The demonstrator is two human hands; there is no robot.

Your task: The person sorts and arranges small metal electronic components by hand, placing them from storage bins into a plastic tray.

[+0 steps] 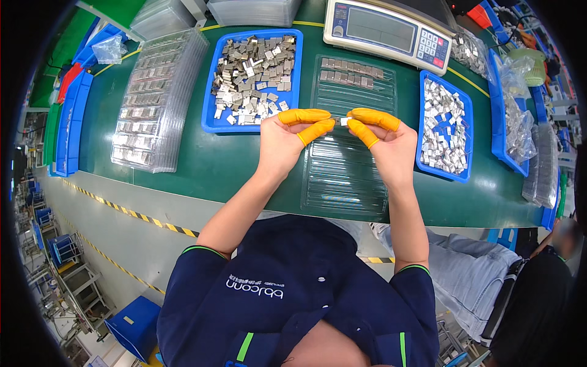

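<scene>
My left hand [280,144] and my right hand [394,150], both with yellow finger cots on thumb and forefinger, meet over the clear ribbed tray [345,183]. Between their fingertips they pinch a small metal part [343,122] with a pale, whitish face; the fingers hide much of it. At the tray's far end lie two rows of small metal parts [348,72]. Left of the tray is a blue bin [244,128] filled with loose silvery-beige metal pieces [254,76]. To its right, another blue bin [445,176] contains small white and silver pieces [443,125].
A scale [373,33] with a display and keypad stands behind the ribbed tray. Stacked clear trays [156,104] of parts rise at the left. More blue bins [510,116] with bagged parts line the right side. Another person [532,306] is at the lower right.
</scene>
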